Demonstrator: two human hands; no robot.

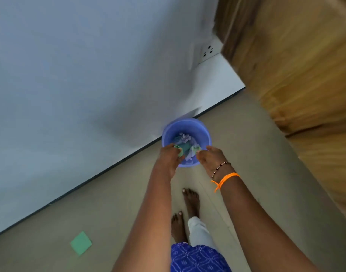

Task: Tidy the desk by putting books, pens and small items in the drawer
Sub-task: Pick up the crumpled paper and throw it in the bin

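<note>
A blue plastic bin [195,128] stands on the floor against the wall, with crumpled paper [185,138] inside. Both my hands reach over its near rim. My left hand [169,157] is closed on a greenish crumpled paper scrap [179,150]. My right hand [209,159] pinches another green-and-white scrap [195,148]. Both scraps hang just above the bin's opening. The desk and the drawer are out of view.
A green square note [80,243] lies on the beige floor at lower left. A wooden cabinet [298,65] rises on the right. The pale wall holds a white socket plate [209,51]. My bare feet [190,203] stand behind the bin.
</note>
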